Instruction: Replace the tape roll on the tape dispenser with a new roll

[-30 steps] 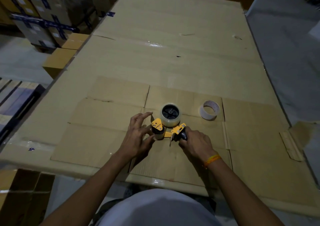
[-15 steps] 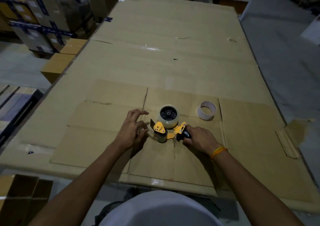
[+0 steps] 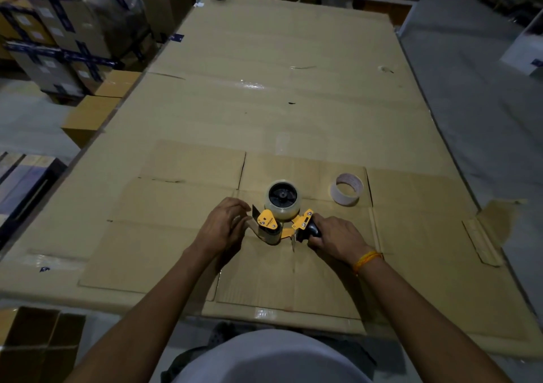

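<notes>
Fingers of the left hand [image 3: 219, 227] curl loosely at the dispenser's [image 3: 279, 224] roller end, pinching nothing I can make out. Yellow metal frame, glossy clear roll [image 3: 282, 202] on a black hub: stiff, light, sharp-bladed. Right hand [image 3: 333, 237] wraps its black handle. Spent core [image 3: 346, 189] lies on the cardboard counter [image 3: 264, 103].
</notes>
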A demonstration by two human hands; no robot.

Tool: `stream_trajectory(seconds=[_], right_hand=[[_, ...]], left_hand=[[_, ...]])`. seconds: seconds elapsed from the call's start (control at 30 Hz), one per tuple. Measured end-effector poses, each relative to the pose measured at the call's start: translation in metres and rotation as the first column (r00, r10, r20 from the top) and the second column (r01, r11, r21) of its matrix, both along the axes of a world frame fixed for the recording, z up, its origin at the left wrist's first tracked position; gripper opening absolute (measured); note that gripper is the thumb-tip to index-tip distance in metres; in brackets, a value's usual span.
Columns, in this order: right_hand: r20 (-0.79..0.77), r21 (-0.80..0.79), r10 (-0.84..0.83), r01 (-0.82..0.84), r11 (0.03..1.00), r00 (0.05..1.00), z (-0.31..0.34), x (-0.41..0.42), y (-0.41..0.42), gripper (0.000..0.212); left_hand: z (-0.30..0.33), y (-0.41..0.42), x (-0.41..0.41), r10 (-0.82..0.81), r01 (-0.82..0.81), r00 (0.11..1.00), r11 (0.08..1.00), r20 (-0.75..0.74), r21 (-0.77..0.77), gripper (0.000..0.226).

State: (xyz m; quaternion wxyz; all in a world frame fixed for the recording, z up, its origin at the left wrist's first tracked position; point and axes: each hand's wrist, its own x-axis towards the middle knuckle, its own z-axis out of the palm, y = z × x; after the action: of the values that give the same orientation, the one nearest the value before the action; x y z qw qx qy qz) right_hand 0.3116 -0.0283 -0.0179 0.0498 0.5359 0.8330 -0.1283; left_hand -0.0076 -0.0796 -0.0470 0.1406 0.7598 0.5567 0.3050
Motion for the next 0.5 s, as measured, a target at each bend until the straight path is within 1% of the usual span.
stream_trajectory(seconds=[0.07, 0.17, 0.33, 0.43, 0.5], right_hand=[[0.004, 0.000, 0.006, -0.006, 1.000, 1.000, 0.001, 0.000, 0.001, 0.042], [0.002, -0.006, 0.014, -0.014, 1.000, 1.000, 0.001, 0.000, 0.003, 0.044], [0.007, -0.008, 0.021, -0.021, 1.000, 1.000, 0.000, 0.000, 0.004, 0.046], [0.041, 0.019, 0.056, -0.057, 0.998, 0.998, -0.001, -0.001, 0.004, 0.043], [0.025, 0.042, 0.070, -0.071, 0.997, 0.997, -0.002, 0.000, 0.003, 0.048]], left_hand=[[-0.003, 0.001, -0.003, -0.014, 0.014, 1.000, 1.000, 0.016, -0.019, 0.011], [-0.002, 0.006, -0.002, -0.027, 0.028, 0.999, 0.999, 0.036, -0.026, 0.007], [-0.005, 0.009, 0.004, 0.027, -0.023, 0.997, 0.998, 0.070, -0.057, 0.007], [-0.004, 0.014, 0.002, 0.044, -0.038, 0.996, 0.997, 0.083, -0.065, 0.005], [-0.003, 0.018, -0.001, 0.026, -0.021, 0.996, 0.998, 0.081, -0.065, 0.003]])
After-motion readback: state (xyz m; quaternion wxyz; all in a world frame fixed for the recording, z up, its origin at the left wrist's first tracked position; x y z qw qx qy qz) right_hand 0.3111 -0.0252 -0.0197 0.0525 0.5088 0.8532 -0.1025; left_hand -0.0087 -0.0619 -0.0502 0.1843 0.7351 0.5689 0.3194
